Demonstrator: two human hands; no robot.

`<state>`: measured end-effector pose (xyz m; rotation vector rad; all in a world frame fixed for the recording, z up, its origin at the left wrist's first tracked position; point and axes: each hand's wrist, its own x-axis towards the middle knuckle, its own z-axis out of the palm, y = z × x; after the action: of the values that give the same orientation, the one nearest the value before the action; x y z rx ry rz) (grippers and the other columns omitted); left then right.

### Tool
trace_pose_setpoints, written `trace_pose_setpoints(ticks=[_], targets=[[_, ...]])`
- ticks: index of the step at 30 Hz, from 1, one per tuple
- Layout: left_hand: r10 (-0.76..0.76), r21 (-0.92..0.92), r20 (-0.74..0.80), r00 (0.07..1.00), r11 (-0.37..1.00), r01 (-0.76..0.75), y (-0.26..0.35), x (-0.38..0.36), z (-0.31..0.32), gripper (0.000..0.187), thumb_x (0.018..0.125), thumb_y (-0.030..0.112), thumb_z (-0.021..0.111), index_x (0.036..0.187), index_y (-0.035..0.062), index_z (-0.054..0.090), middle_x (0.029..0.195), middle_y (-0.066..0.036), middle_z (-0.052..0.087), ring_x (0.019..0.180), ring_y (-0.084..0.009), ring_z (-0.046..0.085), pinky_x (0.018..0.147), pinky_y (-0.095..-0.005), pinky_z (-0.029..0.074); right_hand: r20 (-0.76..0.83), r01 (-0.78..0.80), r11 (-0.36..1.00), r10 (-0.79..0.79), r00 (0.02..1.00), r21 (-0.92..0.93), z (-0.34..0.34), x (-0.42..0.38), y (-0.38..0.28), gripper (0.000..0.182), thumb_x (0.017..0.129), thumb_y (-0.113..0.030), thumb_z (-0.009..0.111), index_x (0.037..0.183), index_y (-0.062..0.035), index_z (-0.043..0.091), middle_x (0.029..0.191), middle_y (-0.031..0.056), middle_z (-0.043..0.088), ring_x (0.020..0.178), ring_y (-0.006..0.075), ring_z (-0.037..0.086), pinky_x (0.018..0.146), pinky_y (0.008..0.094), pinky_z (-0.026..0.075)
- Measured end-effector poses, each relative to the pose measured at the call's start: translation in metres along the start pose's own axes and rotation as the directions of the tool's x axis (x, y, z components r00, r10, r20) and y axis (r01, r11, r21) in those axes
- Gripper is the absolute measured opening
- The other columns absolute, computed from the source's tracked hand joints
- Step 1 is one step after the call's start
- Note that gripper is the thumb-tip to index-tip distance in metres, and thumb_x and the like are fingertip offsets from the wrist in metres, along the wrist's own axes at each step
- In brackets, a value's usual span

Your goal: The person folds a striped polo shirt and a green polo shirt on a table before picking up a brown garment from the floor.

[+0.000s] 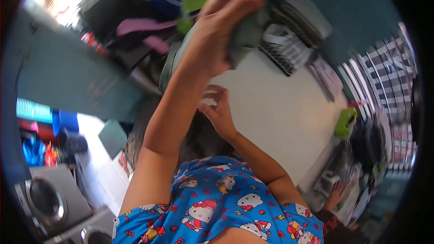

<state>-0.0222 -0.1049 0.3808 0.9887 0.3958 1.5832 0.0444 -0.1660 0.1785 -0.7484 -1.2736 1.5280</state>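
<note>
My left arm reaches far forward, and my left hand (212, 27) is closed on a grey-green cloth (248, 34). Blur softens the fingers. The cloth hangs on both sides of the hand, over the far left part of a white tabletop (275, 104). Closer to my body, my right hand (219, 115) is at the table's left edge, just below my left forearm. Its fingers are bent and apart, and nothing shows between them.
Stacked folded checked fabric (285, 47) lies at the table's far side. A green item (346, 123) and plastic-wrapped goods (334, 167) line the right edge. Another person's hand (340, 193) rests there. Front-loading washing machines (45, 201) stand at lower left.
</note>
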Motion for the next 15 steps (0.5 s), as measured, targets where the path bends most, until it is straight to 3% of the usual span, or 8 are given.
trace_pose_setpoints(ticks=[2, 4, 6, 7, 10, 11, 14, 15], targets=[[-0.116, 0.035, 0.21, 0.971, 0.993, 0.111, -0.036, 0.017, 0.061, 0.013, 0.083, 0.017, 0.058, 0.091, 0.0087, 0.053, 0.078, 0.002, 0.054, 0.064, -0.0056, 0.053, 0.053, -0.0186, 0.043, -0.39, 0.197, 0.979, -0.201, 0.899, -0.051, -0.037, 0.007, -0.022, 0.062, 0.076, -0.013, 0.064, 0.124, -0.0045, 0.027, 0.122, 0.0105, 0.035, 0.108, 0.0204, 0.042, 0.08, 0.0303, 0.042], [-0.192, 0.005, 0.364, 0.911, 0.979, 0.204, -0.079, 0.023, 0.095, 0.019, 0.081, 0.018, 0.06, 0.095, 0.0062, 0.053, 0.082, 0.002, 0.055, 0.067, -0.0053, 0.053, 0.056, -0.0186, 0.043, -0.634, 0.308, 0.918, -0.395, 0.666, -0.249, -0.1, 0.011, -0.04, 0.068, 0.073, -0.012, 0.065, 0.127, -0.0028, 0.023, 0.128, 0.012, 0.03, 0.119, 0.0244, 0.032, 0.091, 0.0394, 0.035], [-0.273, 0.03, 0.376, 0.886, 0.959, 0.283, -0.115, 0.018, 0.115, 0.022, 0.081, 0.018, 0.06, 0.097, 0.0051, 0.053, 0.084, 0.001, 0.055, 0.069, -0.0058, 0.053, 0.057, -0.0193, 0.044, -0.679, 0.211, 0.809, -0.578, 0.453, -0.548, -0.153, -0.002, -0.071, 0.072, 0.072, -0.011, 0.065, 0.129, -0.0022, 0.021, 0.131, 0.0142, 0.028, 0.122, 0.0282, 0.029, 0.094, 0.0436, 0.029], [-0.395, -0.036, 0.362, 0.844, 0.899, 0.436, -0.118, 0.015, 0.119, 0.03, 0.08, 0.019, 0.063, 0.102, 0.0048, 0.049, 0.093, -0.004, 0.053, 0.079, -0.0107, 0.055, 0.069, -0.024, 0.046, -0.668, 0.121, 0.737, -0.66, 0.344, -0.665, -0.177, -0.013, -0.084, 0.073, 0.072, -0.011, 0.064, 0.129, -0.0019, 0.02, 0.133, 0.0153, 0.027, 0.123, 0.0301, 0.028, 0.096, 0.0456, 0.026], [-0.433, -0.078, 0.268, 0.861, 0.881, 0.467, -0.148, 0.029, 0.102, 0.021, 0.08, 0.018, 0.06, 0.097, 0.0081, 0.052, 0.089, -0.003, 0.057, 0.081, -0.0134, 0.059, 0.07, -0.0278, 0.05, -0.461, -0.418, 0.307, -0.819, 0.341, -0.855, -0.259, -0.048, -0.077, 0.076, 0.067, -0.008, 0.066, 0.129, -0.0025, 0.022, 0.135, 0.0168, 0.025, 0.123, 0.0354, 0.027, 0.097, 0.0462, 0.025], [-0.439, -0.105, 0.235, 0.867, 0.875, 0.472, -0.154, 0.034, 0.094, 0.019, 0.081, 0.018, 0.06, 0.096, 0.0085, 0.053, 0.088, -0.003, 0.057, 0.081, -0.0135, 0.059, 0.069, -0.0274, 0.05, -0.386, -0.392, 0.262, -0.879, 0.279, -0.882, -0.267, -0.057, -0.089, 0.075, 0.063, -0.003, 0.066, 0.127, -0.0054, 0.027, 0.134, 0.0152, 0.028, 0.122, 0.0352, 0.027, 0.096, 0.0469, 0.024], [-0.515, 0.0, 0.084, 0.853, 0.856, 0.517, -0.187, 0.061, 0.042, 0.015, 0.083, 0.02, 0.058, 0.094, 0.0114, 0.054, 0.083, 0.001, 0.058, 0.078, -0.0105, 0.057, 0.065, -0.0256, 0.046, -0.535, -0.436, 0.418, -0.824, 0.187, -0.797, -0.28, -0.083, -0.099, 0.066, 0.061, 0.005, 0.063, 0.12, -0.0053, 0.036, 0.128, 0.0129, 0.036, 0.118, 0.0317, 0.035, 0.096, 0.0422, 0.027], [-0.532, 0.073, 0.092, 0.842, 0.847, 0.527, -0.199, 0.068, 0.009, 0.017, 0.083, 0.021, 0.058, 0.096, 0.0115, 0.053, 0.088, 0.001, 0.057, 0.081, -0.0104, 0.056, 0.066, -0.0251, 0.044, -0.607, -0.232, 0.561, -0.738, 0.295, -0.795, -0.291, -0.095, -0.081, 0.051, 0.063, 0.01, 0.059, 0.11, -0.0039, 0.045, 0.115, 0.0108, 0.046, 0.107, 0.0287, 0.044, 0.088, 0.0359, 0.037]])
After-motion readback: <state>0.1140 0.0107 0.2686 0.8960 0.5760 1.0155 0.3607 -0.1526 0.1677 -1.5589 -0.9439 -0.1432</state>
